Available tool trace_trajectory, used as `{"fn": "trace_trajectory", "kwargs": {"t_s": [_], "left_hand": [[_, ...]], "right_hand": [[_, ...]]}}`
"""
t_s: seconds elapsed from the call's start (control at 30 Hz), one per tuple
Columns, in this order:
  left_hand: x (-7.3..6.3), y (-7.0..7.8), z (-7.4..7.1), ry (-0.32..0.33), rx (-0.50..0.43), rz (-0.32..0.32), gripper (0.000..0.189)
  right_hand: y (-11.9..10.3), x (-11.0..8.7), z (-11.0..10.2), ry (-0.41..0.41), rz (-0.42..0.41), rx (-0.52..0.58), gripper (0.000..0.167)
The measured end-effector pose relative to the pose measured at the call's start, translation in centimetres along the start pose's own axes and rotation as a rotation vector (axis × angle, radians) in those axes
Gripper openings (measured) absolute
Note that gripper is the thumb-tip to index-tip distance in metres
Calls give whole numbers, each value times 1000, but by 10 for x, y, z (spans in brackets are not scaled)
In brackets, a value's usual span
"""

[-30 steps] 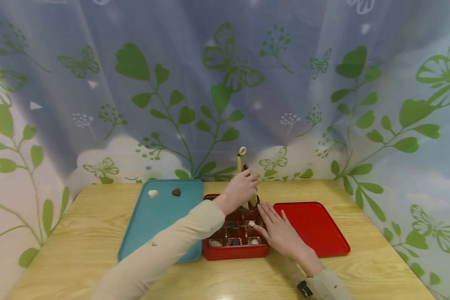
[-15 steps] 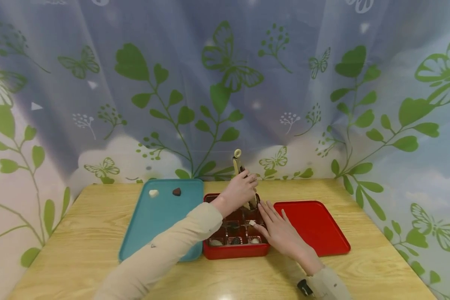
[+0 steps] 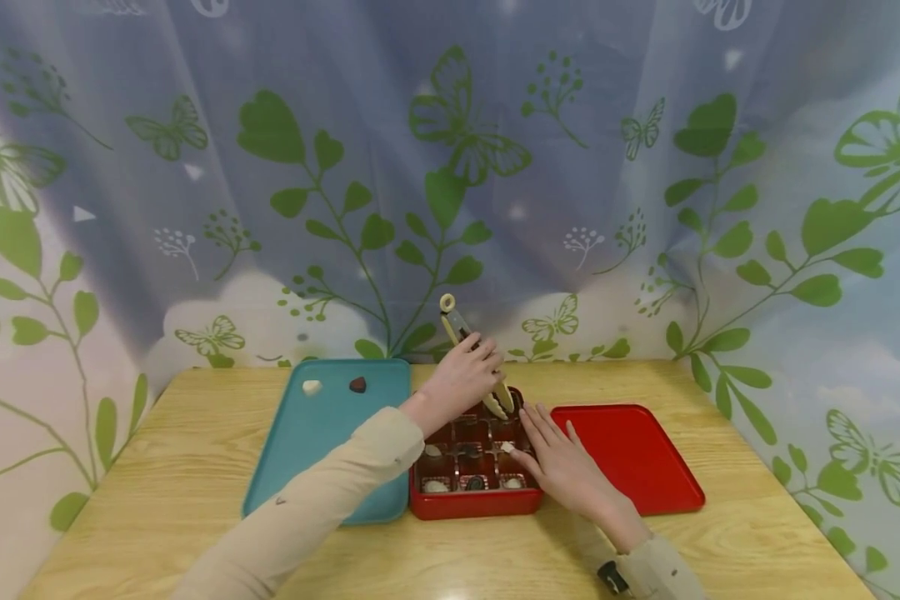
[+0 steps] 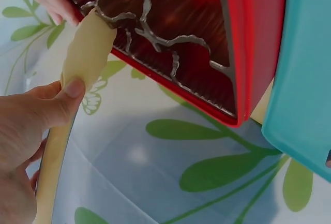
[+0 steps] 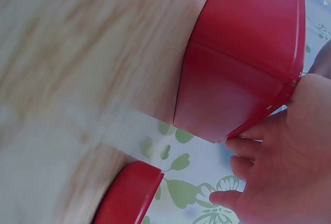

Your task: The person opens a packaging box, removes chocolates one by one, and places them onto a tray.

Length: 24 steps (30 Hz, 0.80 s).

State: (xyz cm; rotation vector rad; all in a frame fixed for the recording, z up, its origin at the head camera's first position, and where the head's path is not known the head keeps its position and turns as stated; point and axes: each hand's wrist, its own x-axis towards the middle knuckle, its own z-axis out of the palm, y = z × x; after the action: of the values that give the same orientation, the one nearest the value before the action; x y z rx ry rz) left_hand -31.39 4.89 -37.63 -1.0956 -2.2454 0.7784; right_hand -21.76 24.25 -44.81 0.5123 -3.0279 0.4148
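My left hand grips a pair of cream tongs, ring end up and leaning left. Their tips hang over the back right compartment of a red box with a clear divided insert. I cannot tell whether anything lies between the tips. In the front row sit a pale chocolate, a dark chocolate and another pale one; further pieces show behind them. My right hand rests on the box's right rim, fingers fairly straight, as the right wrist view also shows.
Left of the box lies a teal tray with a white chocolate and a brown chocolate near its far edge. A red lid lies to the right. A patterned curtain hangs behind the wooden table.
My left hand has moved slightly left, and the tongs now lean further left with their tips more visible. The right hand stays on the rim.
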Motion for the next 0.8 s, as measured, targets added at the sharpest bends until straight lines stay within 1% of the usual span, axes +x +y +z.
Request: {"fn": "trace_trajectory", "kwargs": {"t_s": [0.1, 0.23, 0.37, 0.53, 0.6, 0.7, 0.8], "left_hand": [[2, 3, 1, -2, 23, 5, 30], [6, 5, -4, -39, 58, -1, 28], [16, 7, -14, -101, 62, 14, 25], [33, 16, -21, -185, 38, 46, 22], [38, 20, -22, -216, 52, 67, 25], [43, 25, -20, -243, 63, 88, 29], [41, 25, -17, -246, 44, 77, 27]], "right_hand": [[0, 0, 0, -2, 0, 4, 74], [1, 0, 0, -3, -5, 2, 74], [1, -1, 0, -5, -6, 5, 74], [4, -2, 0, -6, -5, 11, 74], [5, -2, 1, -1, -7, 14, 74], [4, -1, 0, -5, -7, 11, 73], [4, -1, 0, -12, -10, 13, 73]]}}
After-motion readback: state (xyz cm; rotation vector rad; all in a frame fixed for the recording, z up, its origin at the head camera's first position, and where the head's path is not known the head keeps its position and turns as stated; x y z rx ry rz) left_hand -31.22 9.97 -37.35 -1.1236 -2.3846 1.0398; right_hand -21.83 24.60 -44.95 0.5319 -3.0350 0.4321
